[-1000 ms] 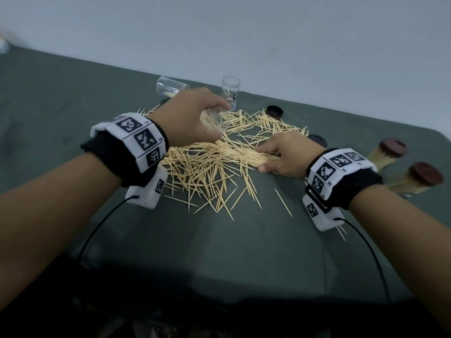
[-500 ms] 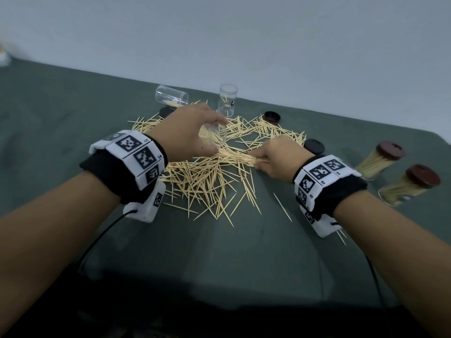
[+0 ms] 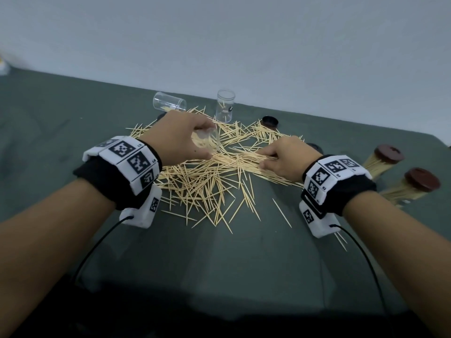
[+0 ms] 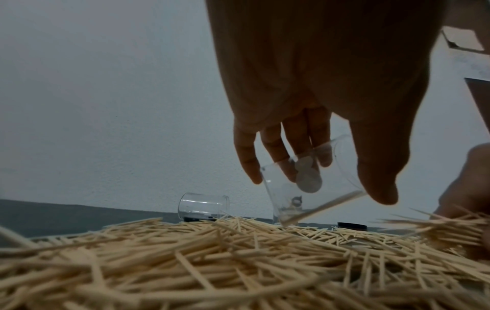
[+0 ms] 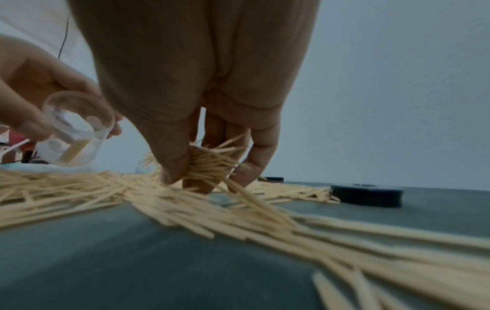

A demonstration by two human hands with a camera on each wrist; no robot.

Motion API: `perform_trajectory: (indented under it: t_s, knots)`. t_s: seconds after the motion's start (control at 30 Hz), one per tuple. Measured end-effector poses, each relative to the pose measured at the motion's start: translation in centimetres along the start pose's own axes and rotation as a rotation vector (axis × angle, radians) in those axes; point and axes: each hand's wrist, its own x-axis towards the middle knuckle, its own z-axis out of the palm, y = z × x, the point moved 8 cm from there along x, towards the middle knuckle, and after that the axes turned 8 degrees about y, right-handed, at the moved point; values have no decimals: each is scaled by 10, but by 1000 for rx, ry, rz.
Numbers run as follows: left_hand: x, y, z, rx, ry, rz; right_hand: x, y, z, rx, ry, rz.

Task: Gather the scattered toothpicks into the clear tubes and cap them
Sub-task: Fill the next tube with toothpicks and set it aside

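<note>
Right hand (image 3: 288,157) pinches toothpicks (image 5: 212,161) from pile (image 3: 200,181), left hand (image 3: 180,137) grips near-empty tube (image 3: 207,142); beside pile two tubes (image 3: 400,179) capped, most sticks left.

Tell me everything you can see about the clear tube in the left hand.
The clear tube is a short, transparent, plastic-looking cylinder with no cap. The left hand grips it from above, fingers on one side and thumb on the other, holding it tilted just above the toothpick pile, open mouth turned toward the right hand. It is nearly empty: only a few toothpicks lie along its lower wall. Whether its lower edge touches the pile is unclear.
</note>
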Motion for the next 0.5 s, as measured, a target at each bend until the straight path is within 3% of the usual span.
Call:
perform_trajectory:
  t_s: [0.5]
  knots:
    - [0, -1, -4, 125, -8, -12, -8, -32, -24, 80, -17, -49]
